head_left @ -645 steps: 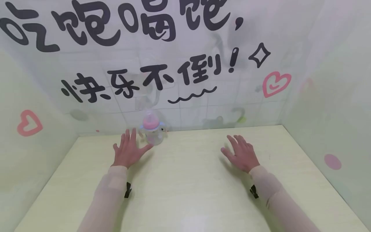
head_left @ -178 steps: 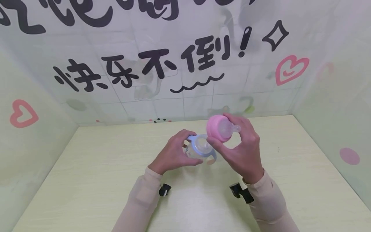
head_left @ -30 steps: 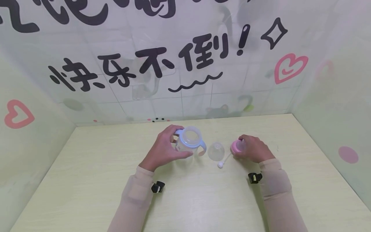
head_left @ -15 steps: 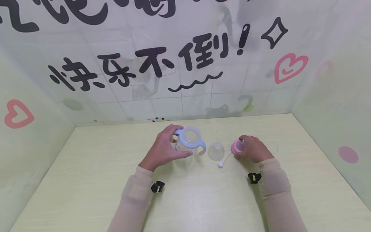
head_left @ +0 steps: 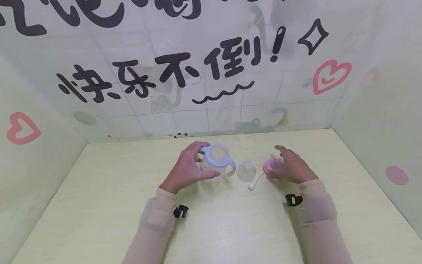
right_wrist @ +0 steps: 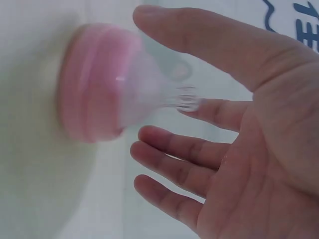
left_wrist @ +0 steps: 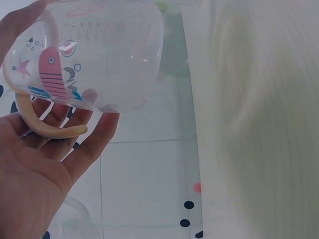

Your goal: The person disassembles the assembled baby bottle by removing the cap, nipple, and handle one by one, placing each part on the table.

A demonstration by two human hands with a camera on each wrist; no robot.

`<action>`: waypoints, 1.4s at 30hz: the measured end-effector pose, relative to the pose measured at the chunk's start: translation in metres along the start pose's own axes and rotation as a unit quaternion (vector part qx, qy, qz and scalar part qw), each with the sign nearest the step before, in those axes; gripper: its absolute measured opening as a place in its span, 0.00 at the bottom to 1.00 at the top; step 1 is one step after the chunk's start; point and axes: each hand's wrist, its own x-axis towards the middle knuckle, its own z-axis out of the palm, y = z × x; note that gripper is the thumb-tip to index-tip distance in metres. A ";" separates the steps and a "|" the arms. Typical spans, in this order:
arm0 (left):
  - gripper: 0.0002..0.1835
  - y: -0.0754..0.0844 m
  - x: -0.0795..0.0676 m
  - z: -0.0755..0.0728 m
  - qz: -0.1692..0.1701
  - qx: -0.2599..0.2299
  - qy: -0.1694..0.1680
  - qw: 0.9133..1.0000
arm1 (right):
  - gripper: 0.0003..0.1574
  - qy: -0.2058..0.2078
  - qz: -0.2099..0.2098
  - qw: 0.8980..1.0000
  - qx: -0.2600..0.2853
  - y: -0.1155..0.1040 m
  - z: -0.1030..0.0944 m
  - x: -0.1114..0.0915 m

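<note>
My left hand (head_left: 188,165) holds a clear baby bottle (head_left: 214,161), its neck uncapped and a light blue two-handled ring around it. In the left wrist view, a pink fish print and a measuring scale show on the bottle (left_wrist: 109,55), between thumb and fingers. At the right, a pink collar with a clear nipple (head_left: 271,166) stands on the table, nipple upward. My right hand (head_left: 293,167) is beside it with fingers spread. In the right wrist view, thumb and fingers are loosely around the nipple (right_wrist: 139,89), apart from the pink collar (right_wrist: 94,84).
A clear dome cap (head_left: 246,171) lies between bottle and collar. A thin straw with a white weighted end (head_left: 251,186) reaches from the collar across the pale wooden table (head_left: 217,227). Printed walls enclose the table at the back (head_left: 184,121) and both sides.
My right hand has let go of the pink collar and opened, drawing slightly to the right. The collar stays on the table. My left hand keeps holding the bottle in the same place.
</note>
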 end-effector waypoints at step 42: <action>0.40 0.001 0.000 0.004 -0.005 0.004 0.007 1.000 | 0.16 0.035 -0.279 0.942 0.183 -0.084 0.039 -0.002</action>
